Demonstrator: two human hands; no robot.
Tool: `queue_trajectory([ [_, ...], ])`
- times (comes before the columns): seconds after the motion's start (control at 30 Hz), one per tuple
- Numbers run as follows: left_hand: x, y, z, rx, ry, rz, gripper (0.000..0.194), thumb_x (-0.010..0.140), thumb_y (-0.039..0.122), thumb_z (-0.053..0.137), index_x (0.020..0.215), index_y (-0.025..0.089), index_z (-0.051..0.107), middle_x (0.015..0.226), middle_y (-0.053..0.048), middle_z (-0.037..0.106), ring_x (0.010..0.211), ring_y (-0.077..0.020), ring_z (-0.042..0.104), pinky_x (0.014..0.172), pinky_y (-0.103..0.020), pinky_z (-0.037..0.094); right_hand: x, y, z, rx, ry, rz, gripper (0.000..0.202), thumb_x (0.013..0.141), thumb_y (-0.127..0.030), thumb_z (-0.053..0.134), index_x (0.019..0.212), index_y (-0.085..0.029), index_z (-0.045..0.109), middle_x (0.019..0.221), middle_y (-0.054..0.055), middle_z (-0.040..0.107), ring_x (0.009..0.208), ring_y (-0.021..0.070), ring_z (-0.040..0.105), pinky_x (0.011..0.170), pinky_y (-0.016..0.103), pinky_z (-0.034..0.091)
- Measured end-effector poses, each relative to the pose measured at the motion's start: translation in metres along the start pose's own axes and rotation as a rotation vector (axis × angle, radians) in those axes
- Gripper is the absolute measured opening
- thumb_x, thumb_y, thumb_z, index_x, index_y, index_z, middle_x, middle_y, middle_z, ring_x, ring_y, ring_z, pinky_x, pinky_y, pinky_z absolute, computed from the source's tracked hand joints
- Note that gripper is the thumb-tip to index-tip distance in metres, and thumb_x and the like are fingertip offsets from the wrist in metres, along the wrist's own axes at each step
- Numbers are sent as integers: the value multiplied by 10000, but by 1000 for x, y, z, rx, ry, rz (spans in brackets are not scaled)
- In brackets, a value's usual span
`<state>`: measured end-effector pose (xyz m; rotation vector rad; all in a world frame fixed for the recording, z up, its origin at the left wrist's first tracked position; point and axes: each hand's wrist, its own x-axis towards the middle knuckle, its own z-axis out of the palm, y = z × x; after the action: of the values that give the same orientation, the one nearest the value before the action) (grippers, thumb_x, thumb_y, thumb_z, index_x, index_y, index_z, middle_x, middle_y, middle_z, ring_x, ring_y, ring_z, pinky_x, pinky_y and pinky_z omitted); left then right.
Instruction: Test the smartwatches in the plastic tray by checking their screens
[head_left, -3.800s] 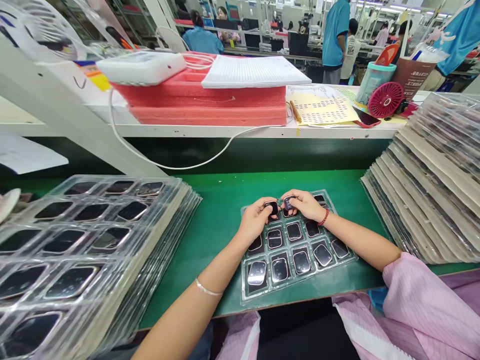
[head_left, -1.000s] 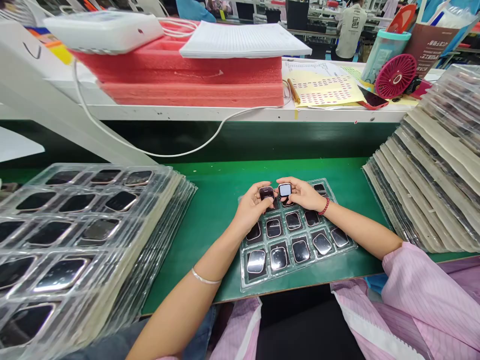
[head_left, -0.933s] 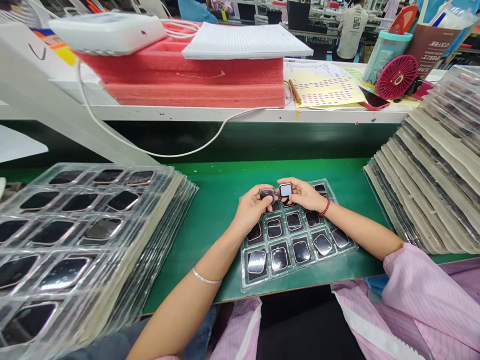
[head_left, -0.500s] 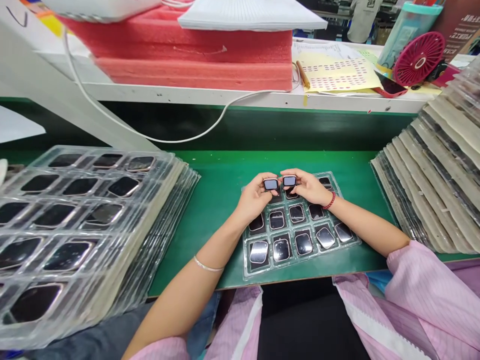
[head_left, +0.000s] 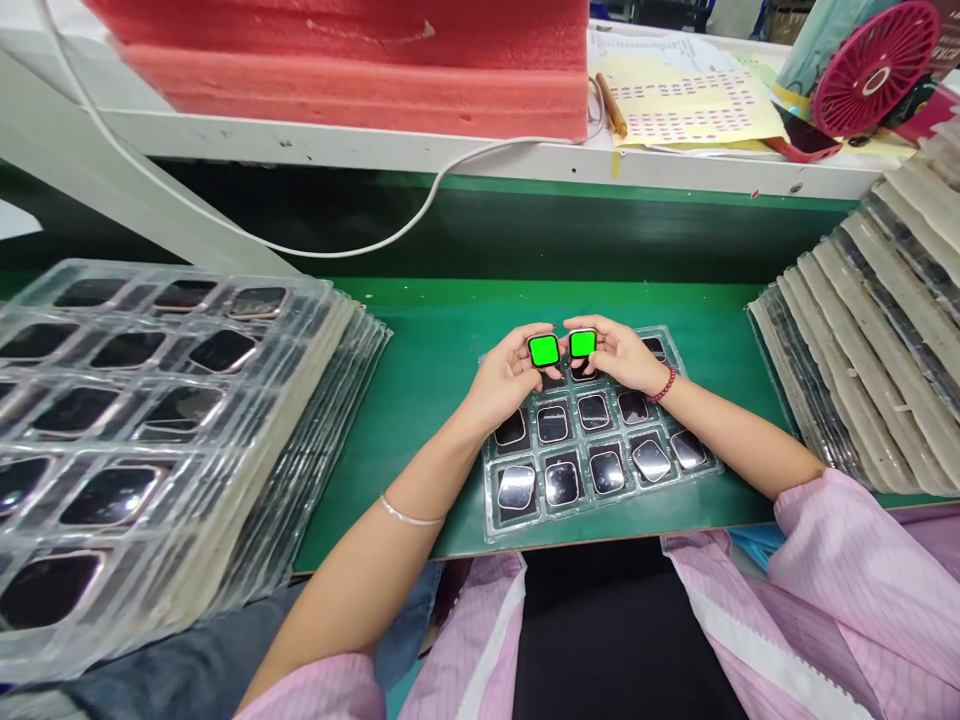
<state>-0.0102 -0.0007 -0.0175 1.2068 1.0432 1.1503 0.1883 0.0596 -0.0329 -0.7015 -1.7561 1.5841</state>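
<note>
My left hand [head_left: 504,378] is closed on a square smartwatch [head_left: 544,351] whose screen glows plain green. Just beside it, my right hand [head_left: 626,358] grips a second smartwatch [head_left: 583,343], also lit green. Both are held up side by side over the far rows of a clear plastic tray [head_left: 491,530]. In the tray's compartments lie more watches with dark screens, such as one watch [head_left: 553,424] in the middle row. Some in the near row reflect light, and a few sit turned askew. My hands hide part of the far row.
At left stands a tall stack of clear trays [head_left: 225,430] with dark-screened watches on top. A stack of trays with greyish layers [head_left: 862,340] leans at right. Above the green table [head_left: 420,320], a white shelf [head_left: 450,160] carries red foam, papers and a pink fan [head_left: 876,68]; a white cable hangs below.
Both watch screens have gone from pale grey-blue to bright green. The hands still hold the watches over the tray. My view has tipped slightly downward.
</note>
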Motion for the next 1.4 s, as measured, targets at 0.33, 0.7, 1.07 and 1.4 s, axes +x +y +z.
queue_trajectory([
  [0.33,-2,-1,-2,-31,58,-73,642,773,361,691,1369,196,518,1190,-112,656,851,-202,710,634,-259,525,2,3,0,108,19,57,588,858,-223,584,1430,-210,448,1359,86,553,956,144,659,750,249,602],
  [0.7,0,-1,-6,160,60,-36,722,695,490,753,1303,210,482,998,-57,667,532,-113,589,516,-274,480,6,7,8,-51,59,56,464,757,-246,733,1189,-148,596,963,29,633,523,25,470,492,163,390],
  [1.07,4,1,-6,155,74,-21,673,652,513,768,1194,195,528,963,-56,675,497,-114,559,524,-310,491,9,10,6,-61,52,72,467,753,-272,761,1179,-164,603,865,-6,607,510,34,469,501,176,410],
  [1.4,4,3,-1,12,72,-16,611,636,414,805,1143,157,580,897,-28,634,514,-87,559,487,-243,438,4,6,1,-51,71,40,464,786,-262,710,1217,-169,568,968,26,636,507,27,471,486,157,452],
])
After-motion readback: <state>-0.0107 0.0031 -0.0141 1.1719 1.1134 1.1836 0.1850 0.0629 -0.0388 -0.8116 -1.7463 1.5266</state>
